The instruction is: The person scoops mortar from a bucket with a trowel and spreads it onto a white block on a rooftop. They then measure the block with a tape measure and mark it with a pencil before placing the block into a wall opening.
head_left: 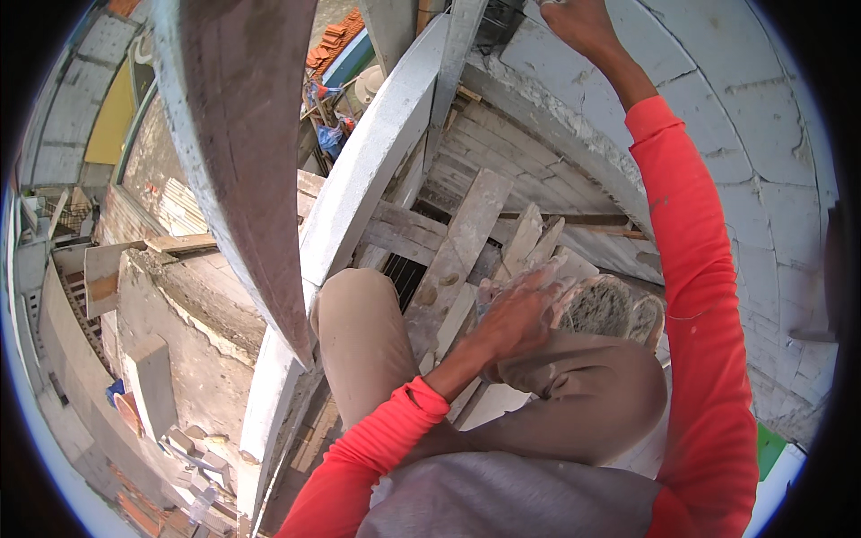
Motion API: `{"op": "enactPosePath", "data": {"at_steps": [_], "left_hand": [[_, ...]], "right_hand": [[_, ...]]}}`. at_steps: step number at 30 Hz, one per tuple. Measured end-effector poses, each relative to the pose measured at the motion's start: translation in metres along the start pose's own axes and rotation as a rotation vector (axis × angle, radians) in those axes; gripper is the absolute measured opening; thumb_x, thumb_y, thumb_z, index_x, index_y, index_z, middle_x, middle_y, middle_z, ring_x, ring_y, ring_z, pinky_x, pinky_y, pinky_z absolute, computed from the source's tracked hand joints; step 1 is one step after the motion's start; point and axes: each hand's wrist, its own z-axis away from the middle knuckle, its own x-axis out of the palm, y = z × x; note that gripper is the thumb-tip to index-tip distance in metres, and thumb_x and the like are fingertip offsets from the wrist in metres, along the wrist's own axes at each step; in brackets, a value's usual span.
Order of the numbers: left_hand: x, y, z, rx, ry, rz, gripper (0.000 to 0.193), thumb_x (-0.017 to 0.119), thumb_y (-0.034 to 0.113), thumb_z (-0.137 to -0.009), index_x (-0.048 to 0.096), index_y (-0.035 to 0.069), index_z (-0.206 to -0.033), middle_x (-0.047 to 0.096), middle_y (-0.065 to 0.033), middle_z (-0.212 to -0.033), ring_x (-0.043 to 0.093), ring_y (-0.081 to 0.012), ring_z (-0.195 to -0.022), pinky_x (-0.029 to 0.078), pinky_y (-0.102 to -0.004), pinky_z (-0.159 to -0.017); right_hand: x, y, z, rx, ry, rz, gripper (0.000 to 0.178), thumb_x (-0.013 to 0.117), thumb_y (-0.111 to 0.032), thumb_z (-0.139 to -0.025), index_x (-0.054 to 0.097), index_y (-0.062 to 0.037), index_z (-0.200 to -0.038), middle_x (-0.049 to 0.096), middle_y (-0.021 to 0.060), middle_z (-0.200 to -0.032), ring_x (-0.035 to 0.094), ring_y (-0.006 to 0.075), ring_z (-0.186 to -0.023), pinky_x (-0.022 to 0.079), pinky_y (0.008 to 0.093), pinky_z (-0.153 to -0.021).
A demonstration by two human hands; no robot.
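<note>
My left hand (518,314) is low in front of me, above my bent leg, at the near-left side of a round container of rough grey mortar (599,309). Pale smears cover its fingers, which are blurred, so I cannot make out whether they hold anything. My right arm stretches up and forward along the pale block wall (708,117). At its end, my right hand (577,22) is curled closed against the upper part of the wall. Its fingertips lie at the picture's edge, and whatever they grip is hidden.
Worn wooden planks (462,242) lie below my knees, with dark gaps between them. A white-edged beam (377,170) runs along my left, beside a tall grey slab (238,134). Beyond it, far below, are rubble, a concrete ledge (179,314) and orange roof tiles (332,40).
</note>
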Motion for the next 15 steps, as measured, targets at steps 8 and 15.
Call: {"op": "enactPosePath", "data": {"at_steps": [8,15], "left_hand": [[0.044,-0.045,-0.039,-0.39,-0.2,-0.337,0.067,0.065,0.016,-0.091,0.052,0.003,-0.156,0.039,-0.0185,-0.17,0.046,-0.0485,-0.149,0.038,-0.0583,-0.123],[0.045,-0.13,-0.025,-0.677,-0.345,-0.337,0.093,0.078,0.027,-0.087,0.035,0.009,-0.167,0.01,-0.0203,-0.179,0.049,-0.048,-0.147,0.048,-0.0594,-0.115]], "right_hand": [[-0.008,-0.01,0.03,0.11,-0.139,0.241,0.021,0.06,-0.01,-0.087,0.076,0.0024,-0.092,0.073,0.0256,-0.086,0.068,0.0391,-0.074,0.055,0.0456,-0.075],[-0.02,-0.025,0.054,0.239,-0.292,0.121,0.031,0.064,-0.02,-0.102,0.079,0.0007,-0.12,0.079,0.0226,-0.107,0.072,0.0334,-0.093,0.055,0.0396,-0.095]]}}
